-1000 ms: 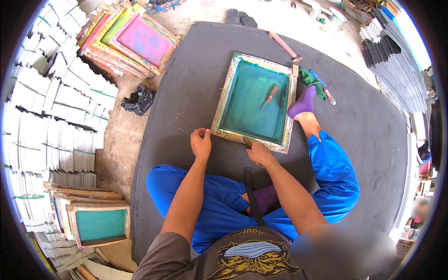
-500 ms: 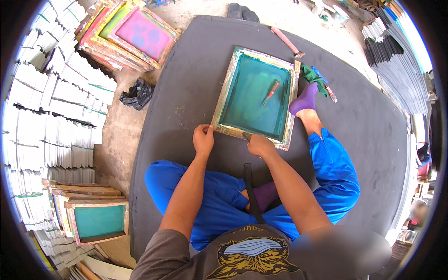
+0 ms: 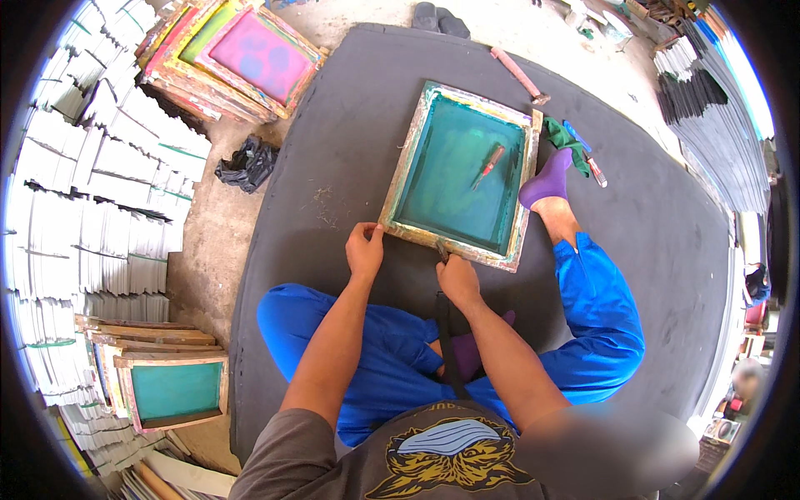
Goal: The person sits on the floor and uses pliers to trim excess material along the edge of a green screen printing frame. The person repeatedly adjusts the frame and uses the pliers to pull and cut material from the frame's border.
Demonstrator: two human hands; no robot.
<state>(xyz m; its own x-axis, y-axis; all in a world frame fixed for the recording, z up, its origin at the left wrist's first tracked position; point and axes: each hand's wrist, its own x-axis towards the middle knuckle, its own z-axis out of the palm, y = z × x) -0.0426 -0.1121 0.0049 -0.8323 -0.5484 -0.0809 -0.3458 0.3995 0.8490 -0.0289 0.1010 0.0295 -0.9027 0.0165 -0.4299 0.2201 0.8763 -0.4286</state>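
A screen-printing frame (image 3: 402,163) with teal mesh and a paint-stained wooden border lies flat on the dark mat in front of me. My left hand (image 3: 365,250) is closed at its near left corner, thumb and fingers against the wood. Gripped in my right hand (image 3: 458,279) is a small dark tool (image 3: 442,251), whose tip touches the frame's near edge; the fist hides most of it, so its exact kind is unclear. On the mesh rests a screwdriver (image 3: 488,167) with a reddish handle.
The dark mat (image 3: 333,108) spreads beneath me. Beyond the frame lie a hammer (image 3: 522,77), a green cloth (image 3: 564,148) and another screwdriver (image 3: 597,172). My purple-socked foot (image 3: 546,180) is beside the frame's right edge. More frames (image 3: 258,58) are stacked at far left, near a black bag (image 3: 248,164).
My right hand has shifted slightly left and nearer to me, with the dark tool still at the frame's near edge. My left hand stays at the corner.
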